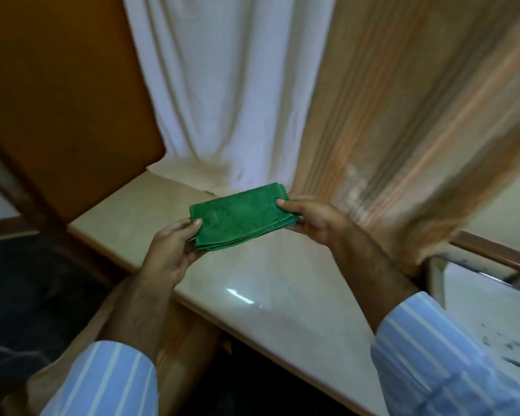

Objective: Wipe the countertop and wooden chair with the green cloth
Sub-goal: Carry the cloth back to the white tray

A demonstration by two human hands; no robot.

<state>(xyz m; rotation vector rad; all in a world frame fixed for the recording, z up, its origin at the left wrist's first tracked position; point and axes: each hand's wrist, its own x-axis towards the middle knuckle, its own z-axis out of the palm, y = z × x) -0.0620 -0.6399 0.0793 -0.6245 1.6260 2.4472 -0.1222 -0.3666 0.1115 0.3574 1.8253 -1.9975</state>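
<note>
A folded green cloth (240,216) is held flat in the air just above the pale, glossy countertop (270,292). My left hand (171,250) pinches its near left corner, thumb on top. My right hand (308,219) grips its right end, thumb on top as well. Both forearms reach in from below in blue striped sleeves. A brown wooden panel with a dark frame (66,100) leans at the left of the counter; I cannot tell whether it belongs to the chair.
A white curtain (222,85) hangs behind the counter's far end and a beige striped curtain (403,115) drapes on the right, touching my right forearm. A white speckled surface (490,319) lies at the right. Dark floor shows at the lower left.
</note>
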